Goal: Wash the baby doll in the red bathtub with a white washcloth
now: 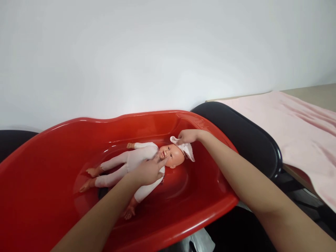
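A baby doll (pixel 139 157) in a white long-sleeved suit lies on its back in a red baby bath (pixel 52 157), its head to the right and its bare feet to the left. My left hand (pixel 151 171) rests over the doll's chest and neck, fingers stretched apart and reaching onto its face. Pinched in my right hand (pixel 189 135) is a small white cloth (pixel 188 151), beside the top of the doll's head. Part of the doll's chest and one shoulder are hidden by my left hand and forearm.
Right of the bath stands a black rounded seat or stool (pixel 244 131). Beyond it a pink sheet (pixel 296 129) covers a beige surface (pixel 315 92). Another black rounded edge (pixel 13 141) shows at far left. A plain white wall (pixel 157 56) rises behind the bath.
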The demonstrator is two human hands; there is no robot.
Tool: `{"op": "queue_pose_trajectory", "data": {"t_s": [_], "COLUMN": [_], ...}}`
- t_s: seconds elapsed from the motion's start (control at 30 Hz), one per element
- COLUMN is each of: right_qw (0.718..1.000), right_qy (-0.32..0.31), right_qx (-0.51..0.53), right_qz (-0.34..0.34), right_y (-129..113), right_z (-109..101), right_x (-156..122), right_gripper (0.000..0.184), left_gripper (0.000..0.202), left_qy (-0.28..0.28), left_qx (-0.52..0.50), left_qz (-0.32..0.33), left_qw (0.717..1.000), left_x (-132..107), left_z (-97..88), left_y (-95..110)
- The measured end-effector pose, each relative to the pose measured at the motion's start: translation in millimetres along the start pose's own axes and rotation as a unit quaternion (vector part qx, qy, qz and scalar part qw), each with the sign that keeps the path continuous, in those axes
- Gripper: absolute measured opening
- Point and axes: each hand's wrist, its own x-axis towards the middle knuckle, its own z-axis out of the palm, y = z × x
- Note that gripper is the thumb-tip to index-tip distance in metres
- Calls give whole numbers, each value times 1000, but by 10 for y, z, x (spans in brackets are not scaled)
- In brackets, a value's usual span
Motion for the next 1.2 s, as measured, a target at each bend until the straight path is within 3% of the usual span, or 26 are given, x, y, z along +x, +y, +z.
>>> {"op": "queue_pose_trajectory", "data": {"t_s": [0.33,0.4,0.5,0.57,0.73,0.97,1.13,1.2], "right_qw": [980,984,997,999,996,976,990,989], "right_qy": [-196,-176,-64,-23,-83,-213,-135,-140], "right_qx": [-14,0,37,41,-1,41,-21,-41], "right_qz": [15,14,10,11,37,5,44,36], "right_y": [-15,4,65,86,15,-29,55,69], "right_z": [72,56,13,0,53,131,73,89], "right_x": [43,30,-9,-18,38,50,22,52], "right_gripper": [43,40,31,27,30,46,53,51], "left_gripper": [72,73,73,73,73,70,70,70], "left_qy": [18,31,32,20,24,-3,-9,-13], "left_qx": [-52,-75,-84,-70,-76,-33,-3,0], "left_qz": [-2,1,-1,-6,-4,-13,-11,-9], "left_qw": [998,997,996,997,997,999,1000,1000], "left_x": [-17,-15,-6,1,-9,-24,-5,-4], "left_z": [2,12,19,18,-6,-44,-38,-37], "left_y": [-3,-12,-17,-16,-7,24,28,28]}}
